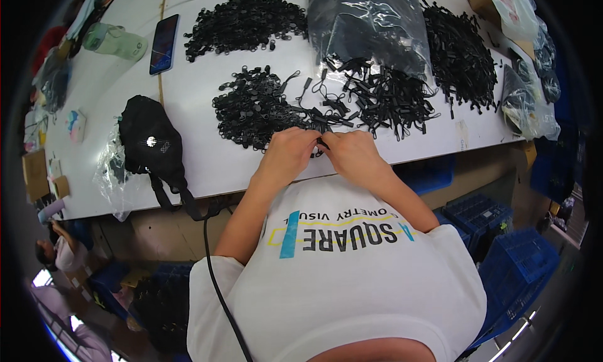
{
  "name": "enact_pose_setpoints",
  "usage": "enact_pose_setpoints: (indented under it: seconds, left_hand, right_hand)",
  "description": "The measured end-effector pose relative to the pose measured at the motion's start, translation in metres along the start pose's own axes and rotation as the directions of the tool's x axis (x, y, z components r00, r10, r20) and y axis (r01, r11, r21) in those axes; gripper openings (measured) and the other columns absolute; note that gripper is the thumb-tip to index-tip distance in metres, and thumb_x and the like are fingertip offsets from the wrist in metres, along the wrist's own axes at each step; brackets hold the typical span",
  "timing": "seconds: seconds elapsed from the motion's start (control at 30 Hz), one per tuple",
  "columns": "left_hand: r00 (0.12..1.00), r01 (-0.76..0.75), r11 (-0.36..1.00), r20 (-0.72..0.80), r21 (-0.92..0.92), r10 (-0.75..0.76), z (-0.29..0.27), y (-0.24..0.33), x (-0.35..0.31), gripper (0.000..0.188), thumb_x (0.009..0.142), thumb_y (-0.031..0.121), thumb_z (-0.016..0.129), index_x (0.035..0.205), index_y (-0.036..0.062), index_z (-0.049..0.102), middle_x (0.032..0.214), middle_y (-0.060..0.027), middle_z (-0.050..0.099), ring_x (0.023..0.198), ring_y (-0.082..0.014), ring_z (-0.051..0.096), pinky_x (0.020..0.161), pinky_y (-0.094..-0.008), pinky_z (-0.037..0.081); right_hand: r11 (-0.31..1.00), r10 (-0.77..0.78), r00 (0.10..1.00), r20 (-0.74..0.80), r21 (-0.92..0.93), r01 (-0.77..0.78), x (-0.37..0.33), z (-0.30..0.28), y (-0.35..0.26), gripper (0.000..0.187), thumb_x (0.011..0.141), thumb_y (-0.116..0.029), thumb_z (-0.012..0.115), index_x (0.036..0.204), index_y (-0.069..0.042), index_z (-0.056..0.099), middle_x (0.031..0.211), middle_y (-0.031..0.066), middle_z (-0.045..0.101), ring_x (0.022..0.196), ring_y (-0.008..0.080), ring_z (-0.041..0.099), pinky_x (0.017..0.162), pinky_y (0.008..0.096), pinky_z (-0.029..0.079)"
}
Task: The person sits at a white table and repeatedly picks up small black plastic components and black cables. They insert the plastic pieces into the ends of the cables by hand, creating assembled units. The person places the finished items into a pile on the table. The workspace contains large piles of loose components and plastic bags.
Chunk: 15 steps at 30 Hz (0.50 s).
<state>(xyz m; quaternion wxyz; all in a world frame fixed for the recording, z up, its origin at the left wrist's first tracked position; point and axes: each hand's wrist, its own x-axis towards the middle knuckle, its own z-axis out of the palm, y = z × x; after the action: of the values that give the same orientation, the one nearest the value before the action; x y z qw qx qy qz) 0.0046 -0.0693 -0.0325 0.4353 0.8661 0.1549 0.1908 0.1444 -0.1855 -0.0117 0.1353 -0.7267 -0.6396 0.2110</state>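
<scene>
And it's two hands, one left hand (pixel 282 153) and one right hand (pixel 356 151), meeting at the middle of the dial over one small black piece (pixel 323 144)! Out on the one counter (pixel 198 104) there are four heaps, two ring-ended heaps (pixel 248 24) at eleven o'clock and two looped-strap heaps (pixel 466 57) at two, every one too dense to count! Add one big clear bag (pixel 369 24) at one, one phone (pixel 164 44) between ten and eleven, one green bottle (pixel 115 42) at ten, and at least two blue crates (pixel 518 271) around four!
</scene>
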Motion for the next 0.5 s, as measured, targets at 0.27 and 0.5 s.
enact_pose_setpoints:
  seconds: [0.27,0.5]
  left_hand:
    - [0.996,0.006,0.992,-0.082,-0.129,-0.016,0.005,0.006,0.001,0.023,0.076,-0.006,0.064,0.099,-0.0016,0.067,0.080,-0.0163,0.065,0.069,-0.0300,0.064,0.061,-0.0354,0.051]
    - [0.963,-0.123,0.991,-0.232,0.057,0.133,0.011,0.006,0.008,0.014,0.078,-0.006,0.065,0.092,-0.0044,0.065,0.078,-0.0140,0.064,0.065,-0.0260,0.062,0.058,-0.0344,0.049]
  right_hand:
    - [0.998,0.008,0.996,-0.092,-0.055,-0.013,0.000,0.005,0.006,0.015,0.086,-0.017,0.063,0.081,-0.004,0.057,0.066,0.0112,0.062,0.056,0.0312,0.061,0.050,0.0416,0.045]
    - [1.000,0.012,0.990,-0.141,0.016,-0.010,-0.001,0.002,0.007,0.015,0.083,-0.015,0.065,0.079,-0.004,0.056,0.064,0.0110,0.060,0.053,0.0316,0.058,0.048,0.0411,0.044]
